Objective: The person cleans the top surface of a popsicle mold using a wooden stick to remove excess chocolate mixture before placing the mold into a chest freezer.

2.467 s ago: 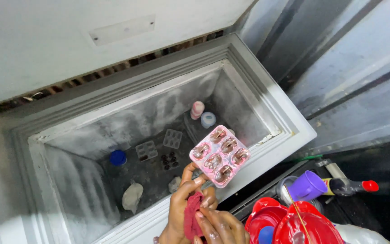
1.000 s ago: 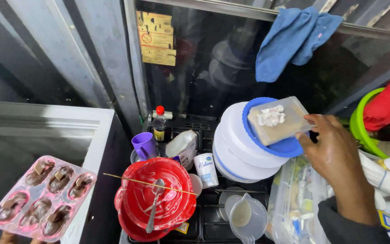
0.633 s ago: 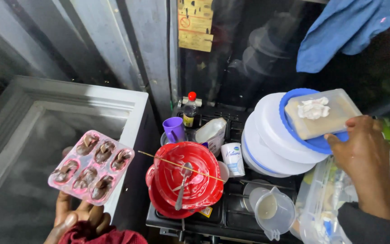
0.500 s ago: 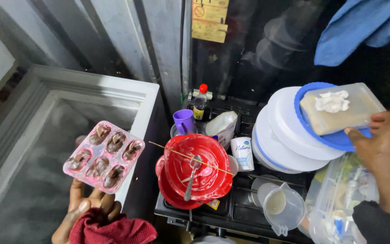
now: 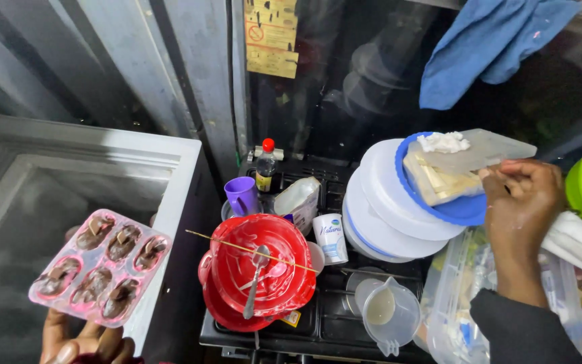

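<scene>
Pink mould tray (image 5: 99,266) propped on left hand's (image 5: 85,340) upturned fingers, right hand (image 5: 523,202) pinching clear lidded container (image 5: 463,165)

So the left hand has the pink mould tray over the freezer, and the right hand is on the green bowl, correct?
Not quite. In the head view the right hand grips the clear flat container lying on the blue lid, not the green bowl. The left hand does hold the pink mould tray over the freezer.

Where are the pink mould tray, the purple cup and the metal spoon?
pink mould tray (image 5: 99,266), head view, middle of its top.
purple cup (image 5: 242,195), head view, outer wall.
metal spoon (image 5: 255,280), head view, handle.
</scene>
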